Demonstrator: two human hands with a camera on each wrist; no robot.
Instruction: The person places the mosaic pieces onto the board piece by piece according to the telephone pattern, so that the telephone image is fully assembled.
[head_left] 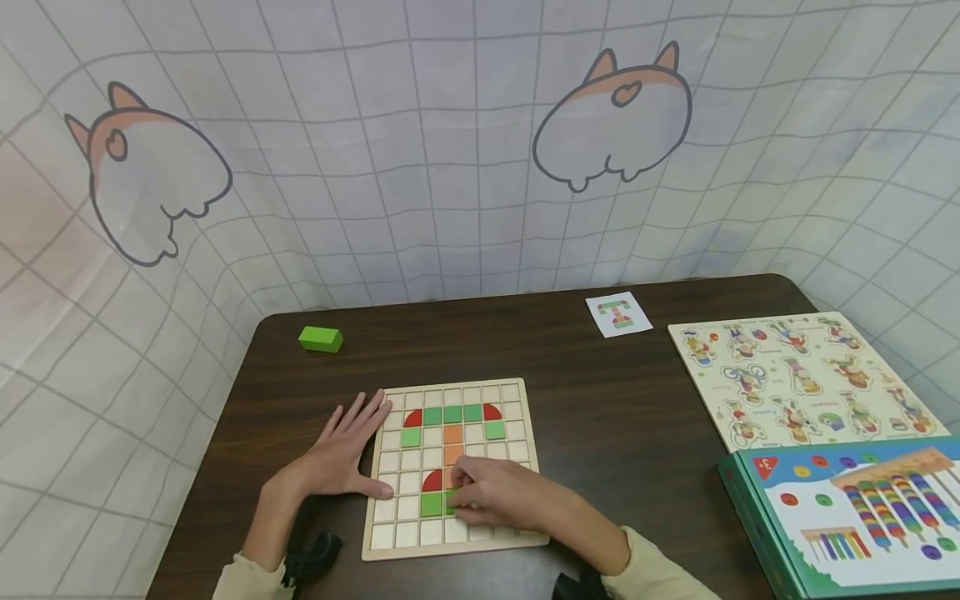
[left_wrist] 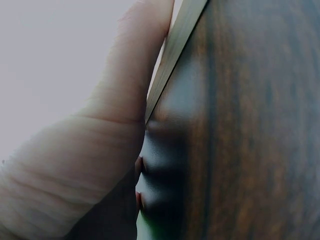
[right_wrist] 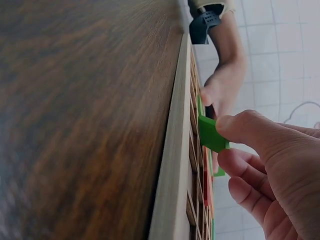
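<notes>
A wooden grid board (head_left: 375, 554) lies in front of me, tilted a little. Green squares (head_left: 452, 414), orange squares (head_left: 453, 434) and red quarter-circles (head_left: 432, 481) fill some of its cells. My right hand (head_left: 501, 493) pinches a green square tile (right_wrist: 211, 135) between thumb and fingers. In the right wrist view that tile stands tilted at the grid, beside a green square (head_left: 431, 504) in the lower rows. With fingers spread, my left hand (head_left: 333, 458) rests at the board's left edge, its thumb over the frame. Part of the lower orange column is hidden by my right hand.
A small card (head_left: 618, 314) with a T-shaped coloured pattern lies at the back. At the back left is a green block (head_left: 321, 339). A picture puzzle board (head_left: 810, 379) and a colourful box (head_left: 862, 517) take up the right side of the dark table (head_left: 600, 417).
</notes>
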